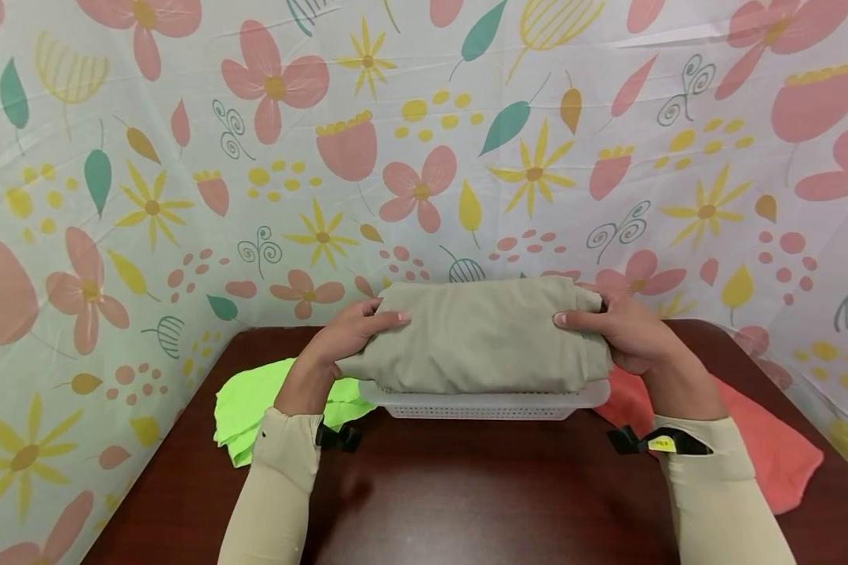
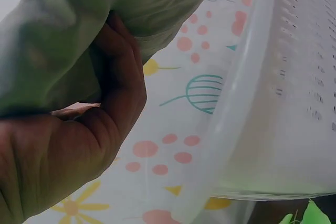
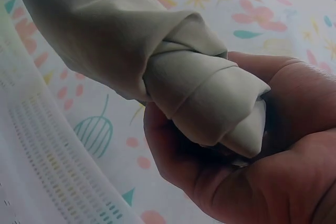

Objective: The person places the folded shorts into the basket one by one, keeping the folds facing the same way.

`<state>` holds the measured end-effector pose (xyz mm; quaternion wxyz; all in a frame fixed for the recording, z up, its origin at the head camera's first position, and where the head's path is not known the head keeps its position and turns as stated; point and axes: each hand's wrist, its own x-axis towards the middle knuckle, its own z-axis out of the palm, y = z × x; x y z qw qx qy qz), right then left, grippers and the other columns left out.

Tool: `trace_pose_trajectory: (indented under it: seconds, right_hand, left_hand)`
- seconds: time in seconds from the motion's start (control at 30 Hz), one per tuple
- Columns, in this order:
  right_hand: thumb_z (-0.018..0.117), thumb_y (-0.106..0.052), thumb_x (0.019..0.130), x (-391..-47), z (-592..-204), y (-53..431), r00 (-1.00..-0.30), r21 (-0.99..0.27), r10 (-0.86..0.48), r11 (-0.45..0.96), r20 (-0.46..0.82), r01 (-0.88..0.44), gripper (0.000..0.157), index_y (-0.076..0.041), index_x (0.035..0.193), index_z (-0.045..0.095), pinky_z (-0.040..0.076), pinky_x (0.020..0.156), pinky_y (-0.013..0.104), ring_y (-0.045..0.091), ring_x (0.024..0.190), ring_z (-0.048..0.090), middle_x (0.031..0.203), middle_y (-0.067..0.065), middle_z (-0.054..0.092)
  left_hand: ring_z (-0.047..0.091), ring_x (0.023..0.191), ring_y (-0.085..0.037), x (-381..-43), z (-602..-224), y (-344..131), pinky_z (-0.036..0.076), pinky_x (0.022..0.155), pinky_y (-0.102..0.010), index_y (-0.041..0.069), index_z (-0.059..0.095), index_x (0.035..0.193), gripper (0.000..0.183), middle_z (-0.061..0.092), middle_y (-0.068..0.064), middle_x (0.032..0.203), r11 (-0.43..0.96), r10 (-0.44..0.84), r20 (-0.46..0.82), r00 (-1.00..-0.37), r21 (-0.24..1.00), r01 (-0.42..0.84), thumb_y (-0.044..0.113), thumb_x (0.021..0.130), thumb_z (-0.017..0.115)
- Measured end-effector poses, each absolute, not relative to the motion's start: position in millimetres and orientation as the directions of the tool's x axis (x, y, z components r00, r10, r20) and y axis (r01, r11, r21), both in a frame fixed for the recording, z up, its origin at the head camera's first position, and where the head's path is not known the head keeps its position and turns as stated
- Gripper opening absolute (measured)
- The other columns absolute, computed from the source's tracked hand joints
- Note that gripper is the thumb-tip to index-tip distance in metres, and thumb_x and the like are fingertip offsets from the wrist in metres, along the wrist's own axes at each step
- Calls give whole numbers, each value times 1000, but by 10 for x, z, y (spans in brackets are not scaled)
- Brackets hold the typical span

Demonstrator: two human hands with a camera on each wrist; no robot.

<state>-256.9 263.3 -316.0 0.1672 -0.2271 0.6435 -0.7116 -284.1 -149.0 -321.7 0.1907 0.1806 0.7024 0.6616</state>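
A folded khaki cloth, perhaps a garment, is held up between both hands in the head view, above a white perforated plastic basket. My left hand grips its left end, thumb on the near face and fingers behind. At the other end my right hand holds it the same way. In the left wrist view the left hand's fingers curl under the fabric. The right wrist view shows the cloth's layered, rolled end lying in the right hand's grasp. The basket's inside is mostly hidden behind the cloth.
A bright green cloth lies on the dark wooden table to the left of the basket. On the right lies a coral-red cloth, partly behind the right forearm. A flower-printed curtain hangs behind the table.
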Motion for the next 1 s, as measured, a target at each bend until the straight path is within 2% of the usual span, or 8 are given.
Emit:
trace_pose_trajectory:
  seconds: [0.23, 0.57, 0.8, 1.0]
  right_hand:
    - [55, 2, 108, -2616, -3207, 2621, -860, -994, -503, -105, 87, -40, 24, -3, 131, 58, 63, 78, 48, 27, 94, 79, 113, 7, 76]
    - [59, -1, 107, -2660, -3282, 2612, -887, -997, -458, -70, 61, -33, 32, -4, 138, 52, 62, 81, 49, 26, 97, 79, 115, 6, 73]
    - [66, -7, 105, -2684, -3351, 2602, -923, -997, -382, 40, 47, -67, 34, -2, 136, 52, 64, 78, 42, 21, 92, 78, 109, 4, 73]
    - [69, -10, 104, -2700, -3396, 2579, -936, -991, -351, 107, 39, -81, 40, 0, 137, 51, 65, 79, 42, 21, 92, 76, 110, 4, 71]
  left_hand:
    - [72, 62, -14, -2863, -3294, -1458, 60, 64, -30, 8, 63, 128, 32, 72, -1, 83, 51, 503, -34, -863, 999, -10, 29, 104, 68]
    - [72, 65, -12, -2914, -3381, -1411, 60, 64, -28, 8, 62, 132, 36, 73, -2, 90, 68, 483, -42, -875, 998, -11, 30, 104, 69]
    - [72, 67, -14, -2942, -3429, -1368, 60, 64, -30, 9, 62, 132, 35, 72, -3, 88, 94, 464, -69, -883, 995, -28, 29, 104, 68]
    - [73, 71, -15, -2957, -3475, -1345, 60, 66, -31, 10, 63, 133, 38, 73, -4, 91, 151, 410, -68, -910, 988, -5, 31, 102, 71]
